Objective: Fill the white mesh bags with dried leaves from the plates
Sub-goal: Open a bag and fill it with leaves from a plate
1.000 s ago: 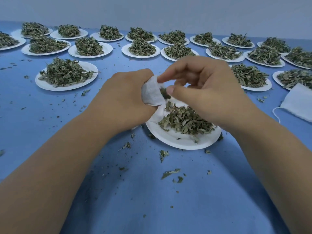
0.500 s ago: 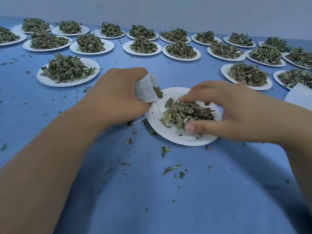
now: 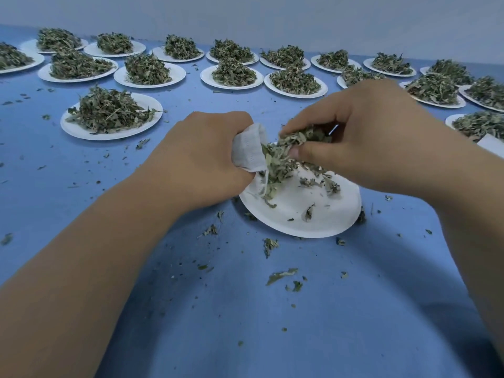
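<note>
— The count was taken: nineteen plates were seen on the blue surface [image 3: 272, 323]. That was eighteen heaped plates [image 3: 81, 132] and one near plate [image 3: 327, 214] carrying only scraps. One white mesh bag [image 3: 249, 150] and two grips were counted.

— And where was the bag held?

— It was clenched in the left grip [image 3: 201, 159], fingers curled tight round it. Its mouth was turned to the right, just above the near plate's left rim. A drawstring [image 3: 265, 181] was seen dangling from it towards the plate.

— And the right grip [image 3: 376, 137]?

— Closed in a pinch on a clump of dried leaves [image 3: 297, 139], pressed right at the bag's mouth.

— Anything lost to view?

— Plenty! Much of the bag was buried in the left grip, so its fill could not be judged. One heaped plate was half hidden behind the right grip, and those at both edges were cut off. A white corner [image 3: 492, 143] at the right edge could not be identified.
</note>
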A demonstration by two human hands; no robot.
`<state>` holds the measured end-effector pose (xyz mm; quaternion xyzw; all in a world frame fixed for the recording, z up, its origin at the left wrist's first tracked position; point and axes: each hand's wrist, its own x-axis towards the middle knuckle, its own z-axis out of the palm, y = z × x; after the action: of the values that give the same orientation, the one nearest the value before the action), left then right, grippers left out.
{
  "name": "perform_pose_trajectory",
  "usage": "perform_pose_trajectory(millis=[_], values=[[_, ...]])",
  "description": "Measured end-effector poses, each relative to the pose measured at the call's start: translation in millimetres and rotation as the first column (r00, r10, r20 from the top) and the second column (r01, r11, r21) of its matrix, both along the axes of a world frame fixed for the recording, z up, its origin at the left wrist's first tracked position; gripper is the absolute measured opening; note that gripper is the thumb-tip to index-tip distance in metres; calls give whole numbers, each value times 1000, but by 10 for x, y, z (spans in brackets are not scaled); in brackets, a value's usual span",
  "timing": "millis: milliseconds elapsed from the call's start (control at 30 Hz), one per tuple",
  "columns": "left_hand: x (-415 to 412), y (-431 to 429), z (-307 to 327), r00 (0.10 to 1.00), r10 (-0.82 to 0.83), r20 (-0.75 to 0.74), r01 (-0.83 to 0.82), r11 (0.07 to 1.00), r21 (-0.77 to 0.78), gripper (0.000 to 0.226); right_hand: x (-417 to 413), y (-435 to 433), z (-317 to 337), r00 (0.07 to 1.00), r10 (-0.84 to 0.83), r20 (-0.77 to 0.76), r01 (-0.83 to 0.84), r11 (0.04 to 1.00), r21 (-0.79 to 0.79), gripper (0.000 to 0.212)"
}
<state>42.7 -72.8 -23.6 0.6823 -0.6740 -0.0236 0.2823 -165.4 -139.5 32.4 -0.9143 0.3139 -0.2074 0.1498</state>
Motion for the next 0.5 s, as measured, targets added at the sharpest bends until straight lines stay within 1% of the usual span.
perform_pose_trajectory(millis=[67,133,233,333,367,433,467,500], values=[[-24,-9,-8,1000,-16,26,17,1000,-11,24,100,34,-35,1000,-11,-5,11,1000,-17,17],[-51,-15,-19,998,-31,47,32,999,-17,26,179,63,-82,999,-38,-7,38,997,-63,23],[-80,-23,-34,997,-40,66,42,999,-30,29,233,103,-140,994,-95,60,100,990,-98,26],[-73,-34,-41,999,-15,51,16,999,-29,30,233,142,-168,993,-72,97,80,993,-84,16],[-68,-39,-38,998,-5,59,6,1000,-24,28,219,141,-162,993,-57,105,61,997,-38,14],[-58,-47,-29,997,4,80,-3,1000,-13,25,176,118,-146,987,-25,158,1,989,149,14],[-57,-49,-27,997,6,79,-6,1000,-9,25,149,109,-137,980,-11,197,-39,968,249,15],[-55,-49,-26,997,7,71,-7,1000,-7,25,123,97,-134,973,1,232,-76,946,316,18]])
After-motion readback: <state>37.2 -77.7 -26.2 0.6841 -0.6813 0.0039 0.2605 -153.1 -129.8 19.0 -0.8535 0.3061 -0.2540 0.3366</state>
